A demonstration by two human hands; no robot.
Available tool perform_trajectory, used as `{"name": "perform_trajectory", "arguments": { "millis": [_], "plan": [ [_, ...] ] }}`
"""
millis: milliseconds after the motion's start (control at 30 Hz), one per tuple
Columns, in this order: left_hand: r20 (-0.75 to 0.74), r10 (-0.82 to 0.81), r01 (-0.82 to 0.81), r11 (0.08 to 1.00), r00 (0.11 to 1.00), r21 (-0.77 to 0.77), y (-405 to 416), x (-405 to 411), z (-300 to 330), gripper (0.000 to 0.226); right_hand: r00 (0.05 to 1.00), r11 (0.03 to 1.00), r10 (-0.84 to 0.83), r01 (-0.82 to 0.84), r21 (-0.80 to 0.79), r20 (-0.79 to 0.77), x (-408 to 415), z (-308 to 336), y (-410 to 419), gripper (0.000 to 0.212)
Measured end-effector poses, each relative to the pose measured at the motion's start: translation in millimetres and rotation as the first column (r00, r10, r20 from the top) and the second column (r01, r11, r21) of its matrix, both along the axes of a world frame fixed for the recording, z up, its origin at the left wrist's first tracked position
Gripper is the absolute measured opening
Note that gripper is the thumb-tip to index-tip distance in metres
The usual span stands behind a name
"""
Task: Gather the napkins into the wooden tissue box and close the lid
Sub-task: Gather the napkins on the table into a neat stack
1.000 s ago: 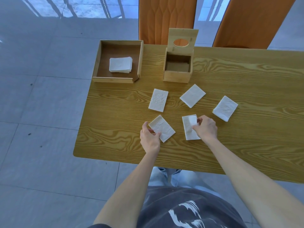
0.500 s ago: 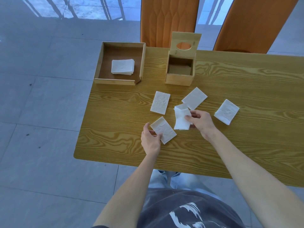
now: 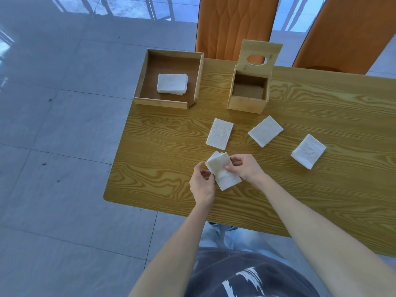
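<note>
The wooden tissue box (image 3: pixel 246 102) stands at the table's far side, its lid (image 3: pixel 260 54) with an oval hole tipped up and open; the inside looks bare. Two white napkins lie stacked (image 3: pixel 222 171) near the table's front edge. My left hand (image 3: pixel 202 183) pinches their left edge and my right hand (image 3: pixel 246 168) holds their right side. Three single napkins lie flat on the table: one (image 3: pixel 219 133) just beyond the stack, one (image 3: pixel 265 131) in front of the box, one (image 3: pixel 308 151) at the right.
A wooden tray (image 3: pixel 169 102) at the table's far left corner holds a pile of napkins (image 3: pixel 172 84). Two orange chairs (image 3: pixel 233 24) stand behind the wooden table (image 3: pixel 321 189). The table's left edge drops to grey floor tiles.
My right hand lifted the napkin it held and laid it onto the napkin by my left hand. Both hands now hold that stack.
</note>
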State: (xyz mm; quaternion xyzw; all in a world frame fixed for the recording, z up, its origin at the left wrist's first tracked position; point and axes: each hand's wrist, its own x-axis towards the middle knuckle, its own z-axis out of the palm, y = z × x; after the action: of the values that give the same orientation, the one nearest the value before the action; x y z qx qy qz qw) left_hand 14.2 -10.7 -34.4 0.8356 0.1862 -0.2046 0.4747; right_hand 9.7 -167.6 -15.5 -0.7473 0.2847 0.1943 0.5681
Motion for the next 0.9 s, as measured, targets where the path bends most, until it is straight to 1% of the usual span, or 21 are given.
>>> {"name": "perform_trajectory", "arguments": {
  "millis": [100, 167, 300, 367, 433, 467, 567, 667, 767, 900],
  "plan": [
    [-0.037, 0.093, -0.095, 0.994, 0.995, -0.052, 0, 1, -3, 0.029, 0.999, 0.989, 0.041, -0.040, -0.139, 0.003, 3, -4, 7, 0.033],
    [-0.067, 0.126, -0.131, 0.988, 0.990, -0.079, 0, -1, -5, 0.024, 0.998, 0.975, 0.063, -0.057, -0.215, 0.020, 5, -7, 10, 0.034],
    [-0.053, 0.096, -0.099, 0.993, 0.994, -0.061, -3, 1, -1, 0.031, 0.990, 0.940, 0.141, -0.125, -0.319, 0.026, 7, -8, 16, 0.031],
    [-0.047, 0.070, -0.070, 0.997, 0.996, -0.010, -5, 3, 4, 0.033, 0.988, 0.894, 0.154, -0.138, -0.427, 0.003, 6, -6, 19, 0.035],
    [-0.040, 0.049, -0.048, 0.999, 0.998, 0.026, -6, 4, 5, 0.033, 0.993, 0.841, 0.117, -0.098, -0.531, 0.002, 7, -5, 20, 0.042],
    [-0.042, 0.042, -0.040, 0.998, 0.998, 0.038, -6, 4, 6, 0.034, 0.997, 0.829, 0.082, -0.064, -0.556, 0.008, 9, -5, 19, 0.045],
    [-0.059, 0.020, -0.014, 0.995, 0.998, 0.101, -10, 6, 7, 0.039, 0.999, 0.828, -0.042, 0.035, -0.559, 0.000, 27, -2, 15, 0.048],
    [-0.098, 0.002, 0.015, 0.984, 0.995, 0.176, -15, 5, 11, 0.047, 0.984, 0.830, -0.165, 0.098, -0.549, -0.074, 56, 4, 14, 0.053],
    [-0.157, 0.003, 0.038, 0.965, 0.988, 0.260, -20, 4, 16, 0.045, 0.943, 0.804, -0.271, 0.111, -0.584, -0.193, 80, 10, 18, 0.054],
    [-0.197, -0.029, 0.091, 0.945, 0.980, 0.314, -25, 7, 19, 0.036, 0.922, 0.770, -0.310, 0.099, -0.631, -0.233, 95, 8, 23, 0.046]
  ]
}}
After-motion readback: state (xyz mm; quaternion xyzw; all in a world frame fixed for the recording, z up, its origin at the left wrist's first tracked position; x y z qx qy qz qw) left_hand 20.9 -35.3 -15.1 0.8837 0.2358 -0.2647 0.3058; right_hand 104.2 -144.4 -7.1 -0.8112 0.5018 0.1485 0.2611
